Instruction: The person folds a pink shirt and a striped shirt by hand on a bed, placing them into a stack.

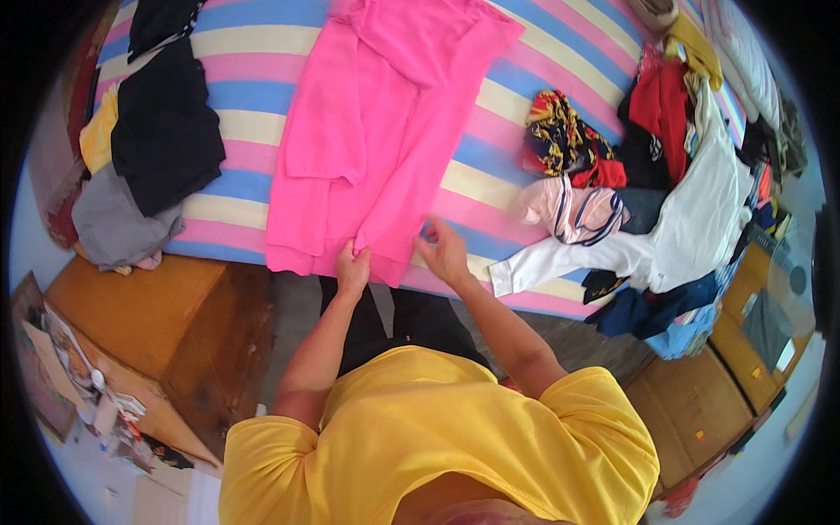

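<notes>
A bright pink long-sleeved sweatshirt [385, 122] lies spread on the striped bedsheet, its hem toward me and its sleeves laid down over the body. My left hand [353, 269] pinches the bottom hem near its middle, thumb on top. Just right of the hem's right corner, my right hand [444, 252] hovers over the sheet with bent fingers slightly apart. Nothing shows in it, and it looks a little blurred.
Black [166, 122] and grey garments [127, 219] lie at the bed's left. A loose clothes pile with a white long-sleeved top [700, 210] covers the right side. Wooden cabinets [140, 297] [691, 411] stand at both sides below the bed edge.
</notes>
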Demonstrator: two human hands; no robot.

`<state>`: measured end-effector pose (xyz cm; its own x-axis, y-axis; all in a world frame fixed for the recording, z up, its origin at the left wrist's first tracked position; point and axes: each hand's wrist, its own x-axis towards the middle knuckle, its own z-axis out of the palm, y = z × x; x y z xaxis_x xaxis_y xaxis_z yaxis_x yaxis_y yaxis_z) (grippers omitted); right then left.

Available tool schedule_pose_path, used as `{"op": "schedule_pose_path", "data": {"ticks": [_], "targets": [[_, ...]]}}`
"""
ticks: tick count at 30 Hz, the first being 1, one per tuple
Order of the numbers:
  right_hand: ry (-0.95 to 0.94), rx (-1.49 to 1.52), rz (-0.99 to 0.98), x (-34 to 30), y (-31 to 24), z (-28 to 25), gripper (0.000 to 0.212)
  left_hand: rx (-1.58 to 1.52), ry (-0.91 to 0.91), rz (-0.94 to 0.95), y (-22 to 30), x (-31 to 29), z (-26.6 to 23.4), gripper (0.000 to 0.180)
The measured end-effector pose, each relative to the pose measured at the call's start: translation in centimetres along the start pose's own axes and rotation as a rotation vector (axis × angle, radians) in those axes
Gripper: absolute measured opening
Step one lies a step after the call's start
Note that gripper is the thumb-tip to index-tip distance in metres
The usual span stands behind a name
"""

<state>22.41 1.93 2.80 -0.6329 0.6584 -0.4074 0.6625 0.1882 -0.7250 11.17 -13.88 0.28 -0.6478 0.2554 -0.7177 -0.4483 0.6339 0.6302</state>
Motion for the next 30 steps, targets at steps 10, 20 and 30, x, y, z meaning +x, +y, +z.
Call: {"op": "schedule_pose_path", "data": {"ticks": [10, 20, 30], "targets": [[-0.245, -0.142, 0.003, 2.5, -1.0, -0.2, 0.021, 0.675, 0.135, 0.241, 4.8, -0.7, -0.1, 0.041], [0.105, 0.002, -0.193, 22.1, -11.5, -3.0, 0.026, 0.822, -0.096, 0.064, 2.6, 1.4, -0.4, 0.036], [0.257, -0.341, -0.020, 31.8, -18.6, 0.8, 0.034, 0.989, -0.376, 0.112, 7.3, 1.2, -3.3, 0.043]]}}
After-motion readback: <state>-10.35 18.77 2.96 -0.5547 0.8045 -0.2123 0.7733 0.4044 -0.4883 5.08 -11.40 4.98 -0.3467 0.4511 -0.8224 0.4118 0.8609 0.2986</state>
